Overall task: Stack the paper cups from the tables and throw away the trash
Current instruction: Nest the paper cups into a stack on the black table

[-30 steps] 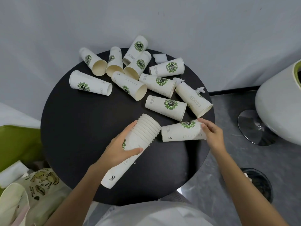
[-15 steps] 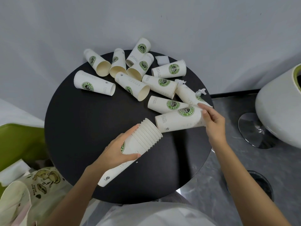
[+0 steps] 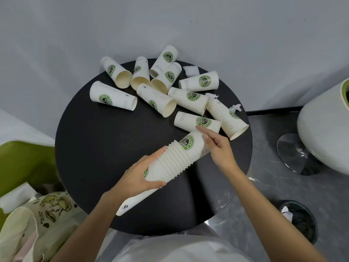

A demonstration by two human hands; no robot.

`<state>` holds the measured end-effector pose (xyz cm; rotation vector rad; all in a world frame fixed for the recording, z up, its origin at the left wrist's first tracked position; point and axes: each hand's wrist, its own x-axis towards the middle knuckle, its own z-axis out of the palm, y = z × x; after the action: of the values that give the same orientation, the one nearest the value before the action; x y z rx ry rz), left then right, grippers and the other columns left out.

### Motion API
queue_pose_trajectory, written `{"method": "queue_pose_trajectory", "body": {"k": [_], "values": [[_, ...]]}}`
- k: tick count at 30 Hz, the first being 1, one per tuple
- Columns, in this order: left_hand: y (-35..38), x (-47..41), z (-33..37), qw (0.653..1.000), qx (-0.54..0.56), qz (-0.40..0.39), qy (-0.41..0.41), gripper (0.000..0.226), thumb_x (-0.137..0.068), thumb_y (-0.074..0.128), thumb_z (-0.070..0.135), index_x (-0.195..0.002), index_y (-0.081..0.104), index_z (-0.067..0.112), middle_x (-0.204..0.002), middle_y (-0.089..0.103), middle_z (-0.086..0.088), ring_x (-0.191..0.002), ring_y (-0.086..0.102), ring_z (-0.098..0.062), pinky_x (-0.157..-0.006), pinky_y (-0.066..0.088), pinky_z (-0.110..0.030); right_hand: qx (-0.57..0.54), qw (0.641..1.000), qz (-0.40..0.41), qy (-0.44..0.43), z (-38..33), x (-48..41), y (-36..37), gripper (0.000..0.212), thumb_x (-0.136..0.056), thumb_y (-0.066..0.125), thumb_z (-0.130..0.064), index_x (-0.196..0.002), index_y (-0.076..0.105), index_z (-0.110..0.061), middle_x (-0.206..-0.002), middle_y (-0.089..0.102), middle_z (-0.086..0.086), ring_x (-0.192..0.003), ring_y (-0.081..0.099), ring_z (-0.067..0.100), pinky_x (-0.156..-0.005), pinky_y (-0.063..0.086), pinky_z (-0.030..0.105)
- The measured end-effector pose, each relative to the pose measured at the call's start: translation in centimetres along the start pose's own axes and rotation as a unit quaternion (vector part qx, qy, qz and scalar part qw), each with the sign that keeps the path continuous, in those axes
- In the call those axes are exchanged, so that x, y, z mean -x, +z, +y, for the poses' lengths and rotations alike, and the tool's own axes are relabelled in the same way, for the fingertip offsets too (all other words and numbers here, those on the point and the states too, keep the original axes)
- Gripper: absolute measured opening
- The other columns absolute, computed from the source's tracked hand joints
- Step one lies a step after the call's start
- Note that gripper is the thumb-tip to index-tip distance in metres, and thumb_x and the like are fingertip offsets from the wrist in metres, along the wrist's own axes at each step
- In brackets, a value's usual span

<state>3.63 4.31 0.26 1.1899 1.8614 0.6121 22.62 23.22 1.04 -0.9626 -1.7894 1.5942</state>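
Note:
My left hand (image 3: 140, 177) grips a stack of white paper cups (image 3: 166, 167) held slanted over the round black table (image 3: 105, 148). A single paper cup (image 3: 192, 144) with a green logo sits partly inside the stack's open top, and my right hand (image 3: 217, 146) holds its upper end. Several more loose cups (image 3: 156, 99) lie on their sides across the table's far half. Crumpled tissue bits (image 3: 236, 107) and a white scrap (image 3: 191, 69) lie among them at the right and back.
A black mesh waste bin (image 3: 300, 220) with paper in it stands on the floor at lower right. A white chair (image 3: 324, 129) on a chrome base is at right. At the lower left, a cloth tote bag (image 3: 37, 218) sits by a green seat (image 3: 24, 161).
My right hand lifted a single cup off the table, swung it left and pushed its base into the open top of the stack. My left hand kept hold of the stack.

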Motion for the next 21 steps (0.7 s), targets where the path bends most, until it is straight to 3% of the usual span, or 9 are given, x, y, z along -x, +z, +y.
{"method": "queue_pose_trajectory", "body": {"k": [3,10,14,17,21], "values": [[0.1,0.0,0.3,1.000,0.011,-0.003,-0.001,0.096,-0.076,0.078,0.041,-0.139,0.012,0.071,-0.127,0.048,0.020,-0.120,0.046,-0.003,-0.099,0.040,-0.031,0.022,0.999,-0.026,-0.009,0.0,0.6,1.4,0.032,-0.099,0.044,-0.004,-0.127,0.059,-0.007,-0.129,0.060,-0.001,-0.124,0.050,0.002,-0.105,0.036,0.015],[0.2,0.2,1.0,0.999,0.035,0.006,-0.007,0.095,-0.073,0.078,0.047,-0.135,0.012,0.075,-0.140,0.044,0.020,-0.129,0.037,-0.003,-0.104,0.034,-0.035,0.048,0.998,-0.036,-0.003,0.1,1.1,2.9,0.037,-0.100,0.042,-0.009,-0.136,0.050,-0.016,-0.138,0.053,-0.006,-0.130,0.043,-0.001,-0.111,0.030,0.017],[0.1,0.2,1.5,0.999,0.048,0.004,-0.010,0.094,-0.065,0.073,0.058,-0.136,0.013,0.075,-0.145,0.041,0.021,-0.136,0.036,-0.010,-0.113,0.033,-0.049,0.045,0.998,-0.042,0.014,0.0,1.0,3.7,0.033,-0.101,0.042,-0.013,-0.130,0.056,-0.015,-0.130,0.058,-0.010,-0.125,0.048,-0.002,-0.113,0.033,0.029],[0.0,0.0,2.0,0.999,0.047,0.006,-0.014,0.093,-0.069,0.075,0.052,-0.134,0.013,0.077,-0.145,0.041,0.021,-0.137,0.035,-0.011,-0.113,0.032,-0.047,0.028,0.998,-0.044,0.027,0.0,1.4,4.5,0.033,-0.098,0.046,-0.021,-0.128,0.058,-0.019,-0.125,0.062,-0.008,-0.120,0.054,0.003,-0.108,0.039,0.031],[0.2,0.0,2.3,0.999,0.050,0.001,-0.012,0.093,-0.071,0.074,0.052,-0.134,0.011,0.077,-0.145,0.040,0.022,-0.136,0.035,-0.009,-0.112,0.033,-0.045,0.014,0.999,-0.024,0.032,-0.1,1.5,4.6,0.030,-0.099,0.047,-0.012,-0.126,0.059,-0.019,-0.118,0.064,-0.011,-0.113,0.056,-0.003,-0.102,0.041,0.021]]}}
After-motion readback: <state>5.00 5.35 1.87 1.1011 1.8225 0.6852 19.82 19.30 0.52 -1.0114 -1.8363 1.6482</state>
